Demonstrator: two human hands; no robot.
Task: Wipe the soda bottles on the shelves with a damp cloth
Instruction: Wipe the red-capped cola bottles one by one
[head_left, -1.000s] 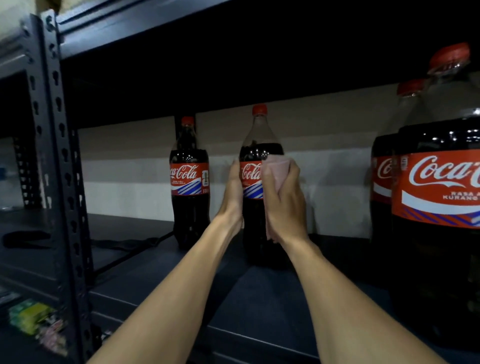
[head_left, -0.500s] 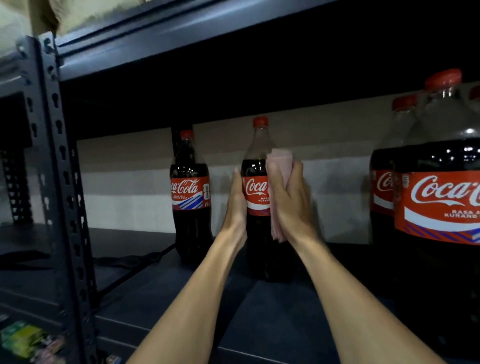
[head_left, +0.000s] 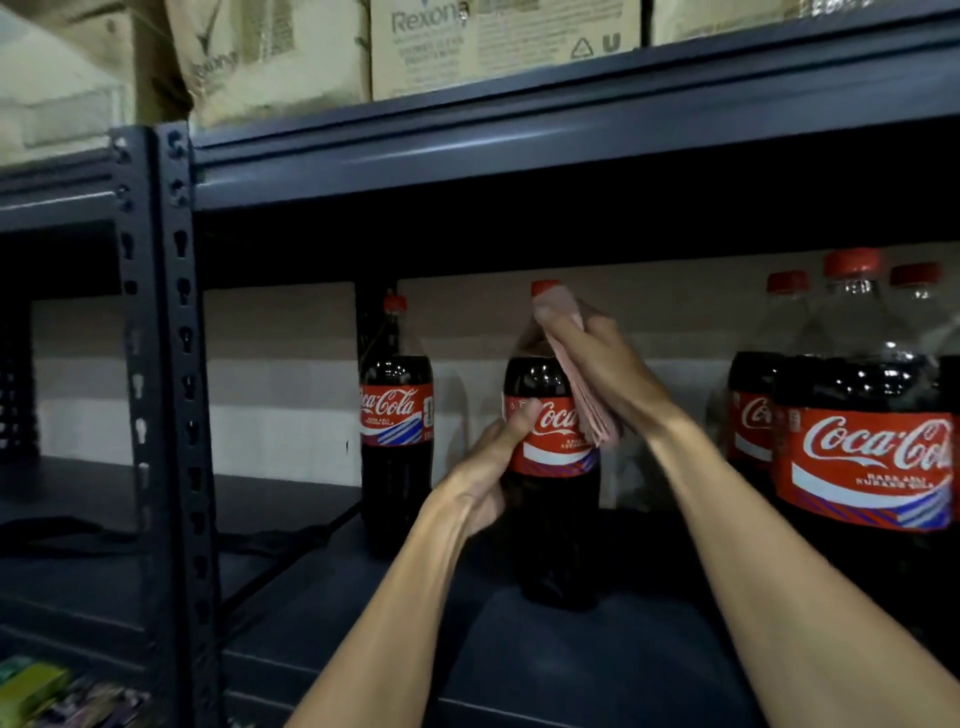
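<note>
pink cloth (head_left: 589, 410) in right grip (head_left: 605, 364); left grip (head_left: 480, 486) clamps one bottle (head_left: 556, 525) of five.

Dim, bluish cast. Small glints on the shoulder of the held bottle (head_left: 558, 519); soft shadow on the wall (head_left: 280, 415) just right of it. Under the upper shelf (head_left: 519, 156), above the bottle, near black. Right hand (head_left: 597, 364) and cloth (head_left: 587, 410) at its neck smeared by motion. Far left of it the upright (head_left: 182, 415) bows; far right, bottles (head_left: 862, 457) loom stretched and soft.
</note>
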